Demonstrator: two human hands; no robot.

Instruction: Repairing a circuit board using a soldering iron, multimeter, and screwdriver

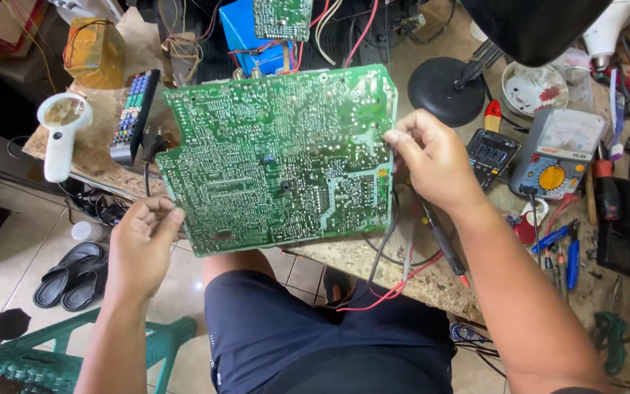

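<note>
Now you hold the large green printed circuit board [280,157] with its solder side up, tilted a little, above the front edge of the speckled stone workbench [344,257] and partly over your lap. Your left hand [142,244] pinches the lower left corner of the board between the thumb and the bent fingers, and your right hand [432,162] grips the right edge, with the fingertips curled on the rim; both hands are closed on the board, not spread. From what the picture shows, the board is already lifted and turned so that the traces face you, so the inspection of this side seems to be at its beginning: no probe and no tool touches the board yet. The red and black test leads [442,244] lie loose on the bench just under your right wrist, and their wires hang over the edge toward your dark shorts. The yellow-dial analog multimeter [557,153] and the small black digital meter [491,155] rest to the right of your right hand, near but apart from it. On the left, the white handheld magnifying glass [63,131] and the black remote control with coloured buttons [134,113] lie beside the board, untouched. I cannot tell whether any fault is already found on the board.
</note>
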